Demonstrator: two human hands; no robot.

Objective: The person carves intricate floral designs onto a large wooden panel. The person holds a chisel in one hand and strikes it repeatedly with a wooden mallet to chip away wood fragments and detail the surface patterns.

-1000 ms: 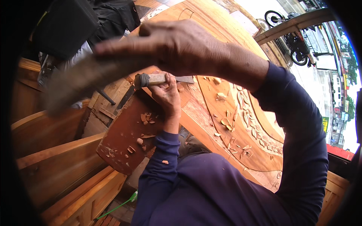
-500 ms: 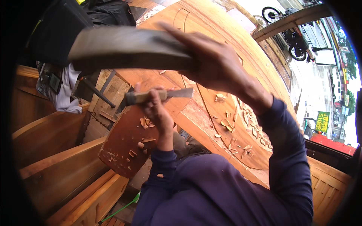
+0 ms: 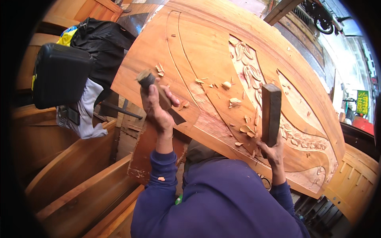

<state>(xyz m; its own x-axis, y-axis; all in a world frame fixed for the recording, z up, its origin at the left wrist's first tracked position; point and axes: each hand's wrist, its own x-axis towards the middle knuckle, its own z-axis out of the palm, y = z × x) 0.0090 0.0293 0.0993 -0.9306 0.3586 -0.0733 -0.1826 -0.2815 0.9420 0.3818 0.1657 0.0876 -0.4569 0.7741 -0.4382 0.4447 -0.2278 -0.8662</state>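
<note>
My left hand point(image 3: 158, 113) is closed around the wooden handle of a chisel point(image 3: 162, 96), whose dark, frayed butt end points up and to the left. The chisel's flat blade slants down over the near left edge of a large carved wooden panel point(image 3: 206, 51); whether it touches the wood, I cannot tell. To the right, my right hand point(image 3: 274, 152) grips the lower end of a dark rectangular wooden block point(image 3: 271, 115), held upright above the panel. Leaf and flower carving point(image 3: 252, 75) runs along the panel, and curled wood shavings point(image 3: 235, 102) lie scattered on it.
A black hard case point(image 3: 61, 75) and a grey cloth point(image 3: 89, 109) are at the left. Below them stand curved wooden boards point(image 3: 75, 158). A reddish-brown board point(image 3: 145, 156) sits under my left forearm. A motorcycle point(image 3: 323, 20) is beyond the panel, at upper right.
My right hand has lowered the wooden block from high in front, turning it from sideways to upright at the right. The chisel's blade has turned from pointing right to slanting downward. The view has shifted.
</note>
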